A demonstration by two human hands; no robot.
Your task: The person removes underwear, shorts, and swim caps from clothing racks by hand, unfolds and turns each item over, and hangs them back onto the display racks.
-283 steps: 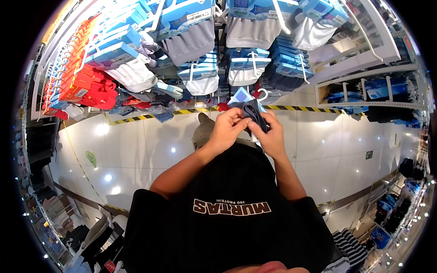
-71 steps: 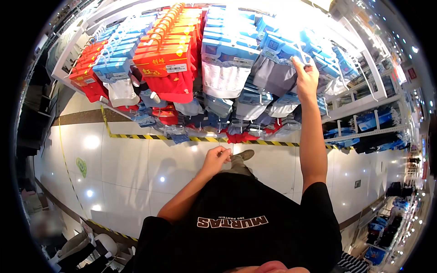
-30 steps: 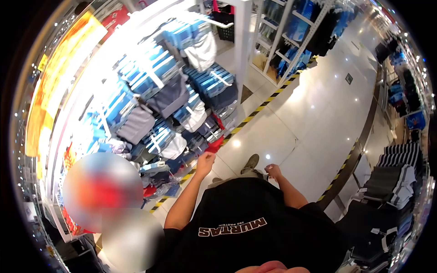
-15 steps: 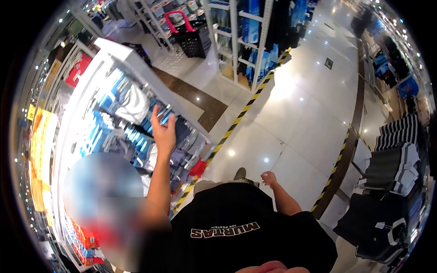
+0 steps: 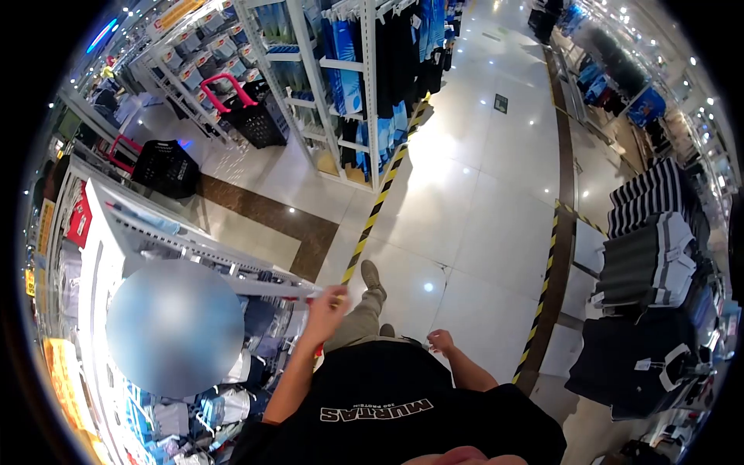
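My left hand (image 5: 328, 304) is raised in front of my body at the end of the white shelf rack (image 5: 256, 288), its fingers curled; whether it touches the rack or holds anything is too blurred to tell. Low at my side, near my waist, my right hand (image 5: 440, 341) hangs over the tiled floor with curled fingers and nothing visible in it. Packaged garments (image 5: 170, 418) fill the rack on the left. One shoe (image 5: 371, 274) is stretched forward on the floor.
Two black baskets (image 5: 166, 169) with pink handles stand at the upper left. A tall white rack (image 5: 372, 101) holds blue and black clothes. Yellow-black tape (image 5: 376, 209) lines the aisle floor (image 5: 480, 225). Striped shirts (image 5: 647, 198) and dark folded garments (image 5: 628, 360) lie at the right.
The view has shifted forward along the aisle. My left hand has come down from over the hanging goods, its spread fingers now curled. A leg now reaches forward.
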